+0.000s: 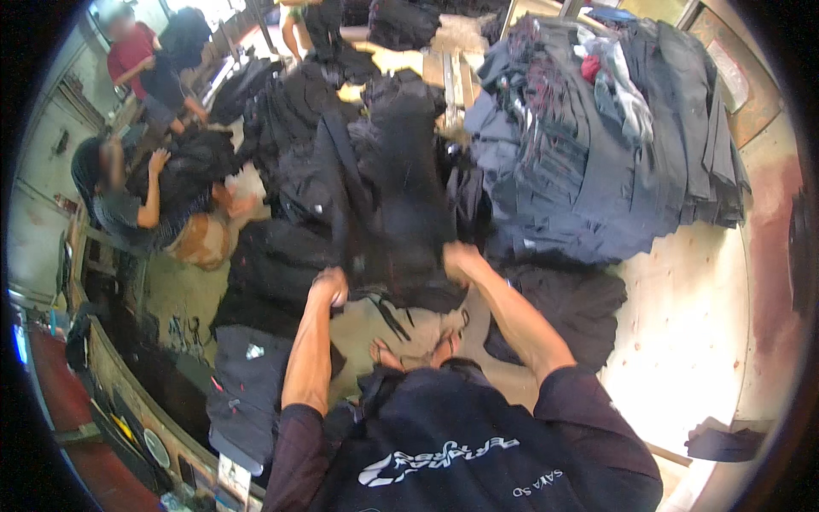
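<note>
Gripping the black garment (401,213) by its lower edge, left hand (331,286) and right hand (461,258) both clenched; best kept level and taut.

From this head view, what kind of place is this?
Likely a garment workshop or sorting floor: a tall stack of folded dark blue-grey garments, loose black clothing heaps, both hands holding up a black garment.
</note>
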`<state>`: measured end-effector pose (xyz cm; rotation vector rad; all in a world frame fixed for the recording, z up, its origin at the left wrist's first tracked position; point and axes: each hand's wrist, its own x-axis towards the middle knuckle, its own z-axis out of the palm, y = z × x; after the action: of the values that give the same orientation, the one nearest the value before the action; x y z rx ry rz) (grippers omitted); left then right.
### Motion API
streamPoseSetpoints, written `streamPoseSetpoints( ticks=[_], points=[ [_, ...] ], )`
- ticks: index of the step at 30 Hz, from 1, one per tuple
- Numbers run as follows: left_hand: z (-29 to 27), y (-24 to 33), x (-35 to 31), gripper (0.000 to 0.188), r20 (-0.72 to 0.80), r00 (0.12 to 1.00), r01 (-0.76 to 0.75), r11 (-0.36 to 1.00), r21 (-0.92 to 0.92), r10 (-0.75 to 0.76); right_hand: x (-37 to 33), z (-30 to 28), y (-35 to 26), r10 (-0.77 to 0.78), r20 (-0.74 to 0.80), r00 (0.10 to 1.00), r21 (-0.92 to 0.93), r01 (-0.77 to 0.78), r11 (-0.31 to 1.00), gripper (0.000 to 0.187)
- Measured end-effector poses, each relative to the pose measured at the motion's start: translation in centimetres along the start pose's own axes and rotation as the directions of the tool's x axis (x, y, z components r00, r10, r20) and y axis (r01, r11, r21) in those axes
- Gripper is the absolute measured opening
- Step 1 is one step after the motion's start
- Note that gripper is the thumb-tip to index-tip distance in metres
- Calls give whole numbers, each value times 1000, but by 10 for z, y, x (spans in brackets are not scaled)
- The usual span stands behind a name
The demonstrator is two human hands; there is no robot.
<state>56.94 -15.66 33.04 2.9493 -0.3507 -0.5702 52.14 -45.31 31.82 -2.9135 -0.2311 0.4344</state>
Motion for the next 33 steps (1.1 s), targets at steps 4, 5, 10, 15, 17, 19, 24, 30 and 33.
streamPoseSetpoints(
  ticks=[4,5,10,15,17,19,24,30,33],
  points=[
    [85,-90,63,36,554,832,14,999,32,-29,10,71,60,137,731,668,280,-477,833,53],
    [80,-103,75,37,562,827,29,999,15,-32,21,58,66,96,711,696,340,-461,820,55],
    [-83,-69,63,42,105,994,-27,999,29,24,52,-115,25,176,321,931,347,-288,892,58],
    [-263,-31,-40,43,-486,871,-205,954,-219,75,-5,-290,3,64,-401,914,189,14,982,55],
    [-250,-26,-77,55,-878,411,-457,889,35,246,-33,-281,6,-109,-892,439,34,306,951,52],
    [-175,-4,-67,56,-965,199,-515,856,44,170,-19,-213,-7,-32,-993,-116,-73,366,928,46],
    [31,-49,-18,45,474,868,-183,983,25,149,-38,25,8,62,709,702,184,-269,945,38],
    [56,-106,29,51,556,830,114,989,-90,-45,-54,50,41,-77,598,798,479,-278,833,43],
    [5,-59,64,53,448,894,80,992,-100,-28,-32,-10,53,207,529,823,520,-507,688,47]
  ],
)
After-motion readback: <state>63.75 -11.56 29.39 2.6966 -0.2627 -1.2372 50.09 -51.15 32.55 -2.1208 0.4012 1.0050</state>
